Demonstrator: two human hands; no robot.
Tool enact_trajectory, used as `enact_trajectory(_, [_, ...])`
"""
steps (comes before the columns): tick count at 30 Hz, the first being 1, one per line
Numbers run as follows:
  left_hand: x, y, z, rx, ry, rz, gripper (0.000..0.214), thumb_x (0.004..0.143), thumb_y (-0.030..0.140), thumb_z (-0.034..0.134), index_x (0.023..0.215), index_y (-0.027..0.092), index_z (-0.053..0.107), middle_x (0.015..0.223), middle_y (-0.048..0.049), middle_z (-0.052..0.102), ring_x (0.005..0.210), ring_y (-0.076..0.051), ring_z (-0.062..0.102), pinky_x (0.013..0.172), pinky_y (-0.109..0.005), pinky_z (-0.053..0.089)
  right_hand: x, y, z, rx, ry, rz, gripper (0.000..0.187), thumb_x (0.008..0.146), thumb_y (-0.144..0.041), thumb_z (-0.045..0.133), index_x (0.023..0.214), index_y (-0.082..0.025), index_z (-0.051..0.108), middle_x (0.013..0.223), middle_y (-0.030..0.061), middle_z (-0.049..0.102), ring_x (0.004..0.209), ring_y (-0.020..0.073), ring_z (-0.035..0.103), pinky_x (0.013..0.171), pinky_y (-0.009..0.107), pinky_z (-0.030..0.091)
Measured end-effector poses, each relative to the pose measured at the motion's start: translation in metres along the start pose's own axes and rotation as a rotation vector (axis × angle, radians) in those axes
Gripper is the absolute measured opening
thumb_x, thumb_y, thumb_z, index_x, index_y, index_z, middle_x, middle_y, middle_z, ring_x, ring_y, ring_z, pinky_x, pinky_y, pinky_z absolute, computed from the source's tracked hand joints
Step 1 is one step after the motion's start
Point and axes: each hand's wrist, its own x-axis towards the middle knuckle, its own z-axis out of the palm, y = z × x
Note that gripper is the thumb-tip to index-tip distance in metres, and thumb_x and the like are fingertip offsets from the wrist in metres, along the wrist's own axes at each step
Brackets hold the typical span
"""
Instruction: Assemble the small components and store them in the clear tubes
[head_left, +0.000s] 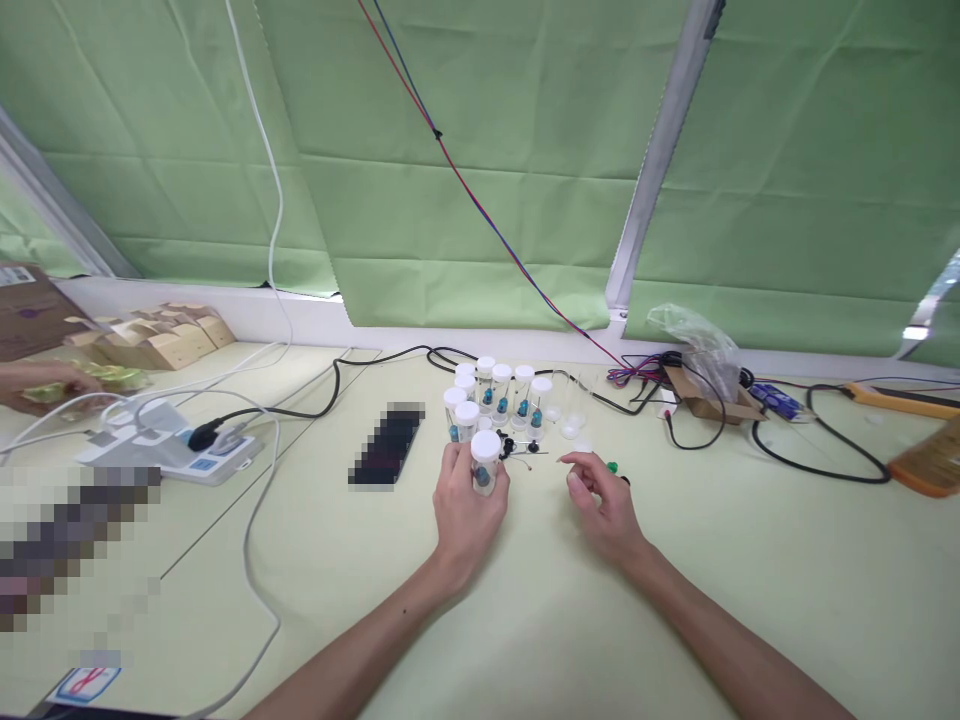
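My left hand (469, 510) is closed around a clear capped vial (484, 465) with a white lid and a small blue part inside. Just beyond it stand several similar capped vials (502, 395), upright in a loose cluster. My right hand (604, 505) hovers or rests at the table to the right, index finger stretched out and the other fingers loosely curled, with no held object visible. Close to its knuckles are a small green part (613, 467) and a dark one, partly hidden. Small black parts (533, 447) and thin metal pieces lie between the hands.
Uncapped clear tubes (574, 410) stand behind my right hand. A dark phone-like slab (388, 445), partly pixelated, lies left. Further left are a power strip (180, 445), cables and another person's hand (52, 385). An open cardboard box (709, 395) and an orange-cased device (930, 460) sit right.
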Motion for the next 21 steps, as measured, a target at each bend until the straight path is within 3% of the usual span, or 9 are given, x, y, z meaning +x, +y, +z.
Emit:
enact_trajectory(9, [0.004, -0.005, 0.0, 0.011, 0.023, -0.075, 0.013, 0.073, 0.014, 0.059, 0.077, 0.02, 0.048, 0.084, -0.0001, 0.046, 0.069, -0.015, 0.051, 0.056, -0.027, 0.039, 0.001, -0.001, -0.001, -0.043, -0.003, -0.01, 0.014, 0.093, -0.025, 0.045, 0.099, -0.018, 0.057, 0.065, -0.0033, 0.044, 0.055, 0.0106, 0.042, 0.052, 0.022, 0.036])
enact_trajectory(21, [0.011, -0.015, 0.0, 0.002, 0.135, -0.055, 0.019, 0.074, 0.023, 0.067, 0.083, 0.02, 0.05, 0.082, -0.0005, 0.046, 0.07, -0.017, 0.049, 0.056, -0.027, 0.038, 0.001, -0.002, -0.002, -0.113, -0.003, 0.002, 0.017, 0.092, -0.027, 0.045, 0.096, -0.018, 0.059, 0.063, -0.0032, 0.045, 0.055, 0.0108, 0.044, 0.052, 0.022, 0.038])
